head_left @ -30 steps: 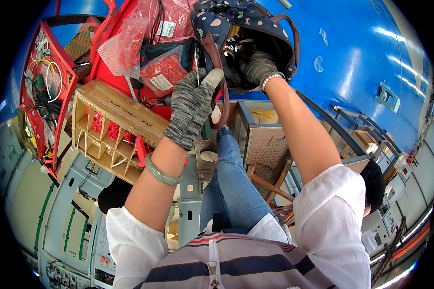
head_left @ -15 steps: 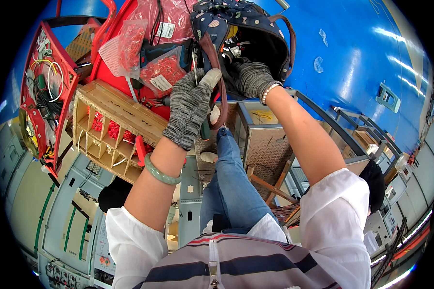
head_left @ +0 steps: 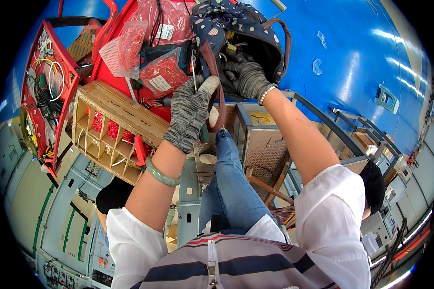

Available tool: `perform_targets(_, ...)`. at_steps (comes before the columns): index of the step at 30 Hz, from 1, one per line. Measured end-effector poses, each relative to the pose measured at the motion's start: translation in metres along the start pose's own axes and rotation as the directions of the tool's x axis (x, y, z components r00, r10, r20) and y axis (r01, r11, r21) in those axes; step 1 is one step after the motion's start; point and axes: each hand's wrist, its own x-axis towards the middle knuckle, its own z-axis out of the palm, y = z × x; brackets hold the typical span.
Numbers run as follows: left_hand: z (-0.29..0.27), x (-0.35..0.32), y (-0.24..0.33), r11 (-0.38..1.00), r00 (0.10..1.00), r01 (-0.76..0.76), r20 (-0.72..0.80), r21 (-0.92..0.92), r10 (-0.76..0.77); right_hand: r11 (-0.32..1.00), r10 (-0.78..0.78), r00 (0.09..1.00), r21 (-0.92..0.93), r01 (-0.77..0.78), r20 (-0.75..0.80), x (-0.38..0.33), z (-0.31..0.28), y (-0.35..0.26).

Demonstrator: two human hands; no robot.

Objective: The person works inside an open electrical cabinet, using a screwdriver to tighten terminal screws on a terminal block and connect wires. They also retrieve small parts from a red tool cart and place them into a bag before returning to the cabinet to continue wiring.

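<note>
A dark blue patterned bag (head_left: 208, 21) with brown handles gapes open at the top centre. My left hand (head_left: 190, 113), in a grey knitted glove, is closed round a screwdriver; its thin metal shaft (head_left: 194, 71) rises above the fist and its dark green handle (head_left: 204, 134) shows below. A brown strap (head_left: 220, 98) of the bag hangs against that thumb. My right hand (head_left: 250, 79), gloved alike, reaches into the bag's mouth with its fingers bent and apart, the tips partly hidden in shadow. Just beyond them sits a small brass-coloured piece (head_left: 231, 49).
Left of the bag, a red surface (head_left: 108, 72) bears bags of red terminals (head_left: 161, 72) and a blue-black power tool (head_left: 183, 57). A wooden compartment box (head_left: 125, 108) stands nearer. Further left is a red bin of wires (head_left: 48, 91). A metal-framed cart (head_left: 270, 123) stands below the bag.
My right hand has drawn slightly nearer and its fingers have shifted inside the bag. The bag's opening has moved a little to the left. My left hand keeps its grip.
</note>
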Motion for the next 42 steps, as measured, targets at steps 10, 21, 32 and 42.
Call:
perform_targets(10, -0.042, -0.012, -0.024, 0.990, 0.985, -0.143, -0.092, 0.022, 0.144, 0.983, 0.173, 0.985, 0.060, -0.172, -0.014, -0.011, -0.042, -0.050)
perform_targets(21, -0.106, -0.114, -0.064, 0.990, 0.983, -0.133, -0.124, 0.043, 0.137, 0.810, 0.227, 0.904, 0.586, 0.033, -0.363, -0.092, -0.077, -0.140)
perform_targets(32, -0.126, -0.246, -0.123, 0.895, 0.776, -0.441, -0.473, 0.066, 0.417, 0.432, -0.118, 0.885, 0.825, -0.363, 0.451, -0.206, -0.026, -0.318)
perform_targets(42, -0.166, -0.345, -0.291, 0.947, 0.770, -0.304, -0.558, 0.105, 0.309, 0.884, -0.195, 0.754, 0.445, -0.142, 0.628, -0.279, -0.004, -0.352)
